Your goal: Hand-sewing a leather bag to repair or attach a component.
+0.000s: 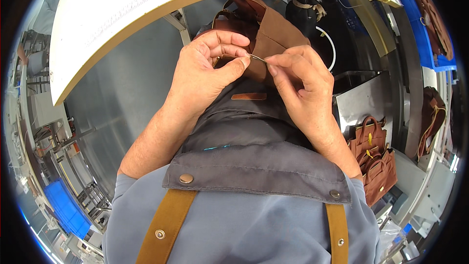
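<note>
Metallic-looking, thin and nearly straight, a slender needle-like piece point(258, 59) runs almost crosswise between the hands, its right end slanting slightly toward the wearer, before a smooth brown bag point(279, 29). The right hand point(307, 76) pinches it; the left hand point(207, 61), thumb and fingertips gathered at its left end, may or may not grip it: I cannot tell. Both forearms angle inward.

Left hand point(201, 64) and right hand point(309, 77) nearly meet, thumbs pinched against fingers
</note>
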### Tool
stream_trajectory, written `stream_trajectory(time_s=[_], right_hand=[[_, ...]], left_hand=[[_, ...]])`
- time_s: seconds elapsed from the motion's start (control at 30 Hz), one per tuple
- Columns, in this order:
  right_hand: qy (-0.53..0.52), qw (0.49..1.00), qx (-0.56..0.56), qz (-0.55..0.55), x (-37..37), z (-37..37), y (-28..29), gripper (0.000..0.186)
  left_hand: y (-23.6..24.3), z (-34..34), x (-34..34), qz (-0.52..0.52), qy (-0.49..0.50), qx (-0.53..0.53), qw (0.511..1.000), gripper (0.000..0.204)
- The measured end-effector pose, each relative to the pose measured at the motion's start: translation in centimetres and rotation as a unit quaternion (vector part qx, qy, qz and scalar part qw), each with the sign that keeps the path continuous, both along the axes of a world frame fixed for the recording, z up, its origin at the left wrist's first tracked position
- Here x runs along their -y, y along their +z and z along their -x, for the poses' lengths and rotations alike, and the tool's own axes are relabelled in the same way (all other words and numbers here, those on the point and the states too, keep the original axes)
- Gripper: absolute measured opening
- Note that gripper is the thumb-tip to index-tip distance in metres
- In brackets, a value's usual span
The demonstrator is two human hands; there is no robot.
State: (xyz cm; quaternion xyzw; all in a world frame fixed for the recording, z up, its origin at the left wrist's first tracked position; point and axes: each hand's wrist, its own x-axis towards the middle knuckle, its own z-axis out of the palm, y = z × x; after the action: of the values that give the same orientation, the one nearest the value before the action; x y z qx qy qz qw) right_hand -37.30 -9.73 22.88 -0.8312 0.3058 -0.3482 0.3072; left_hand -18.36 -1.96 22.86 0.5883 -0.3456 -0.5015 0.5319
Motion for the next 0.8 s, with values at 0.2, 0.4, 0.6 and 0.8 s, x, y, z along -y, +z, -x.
stream_trajectory(time_s=[0.2,0.4,0.6,0.8], right_hand=[[0.013,1.0,0.019,0.013,0.2,-0.2,-0.7,0.016],[0.055,0.996,0.043,0.055,1.1,-0.2,-1.7,0.017],[0.033,0.998,0.051,0.001,1.0,-0.2,-1.4,0.017],[0.055,0.998,0.019,0.008,1.2,0.5,-0.8,0.016]], left_hand=[[0.1,0.1,0.0,0.003,0.01,-0.005,1.0,0.028],[0.1,0.2,-0.2,-0.009,0.006,-0.011,1.0,0.031],[0.1,0.5,-0.4,-0.015,0.016,-0.006,1.0,0.037],[-0.1,0.3,-0.4,-0.014,0.027,-0.034,0.999,0.039]])
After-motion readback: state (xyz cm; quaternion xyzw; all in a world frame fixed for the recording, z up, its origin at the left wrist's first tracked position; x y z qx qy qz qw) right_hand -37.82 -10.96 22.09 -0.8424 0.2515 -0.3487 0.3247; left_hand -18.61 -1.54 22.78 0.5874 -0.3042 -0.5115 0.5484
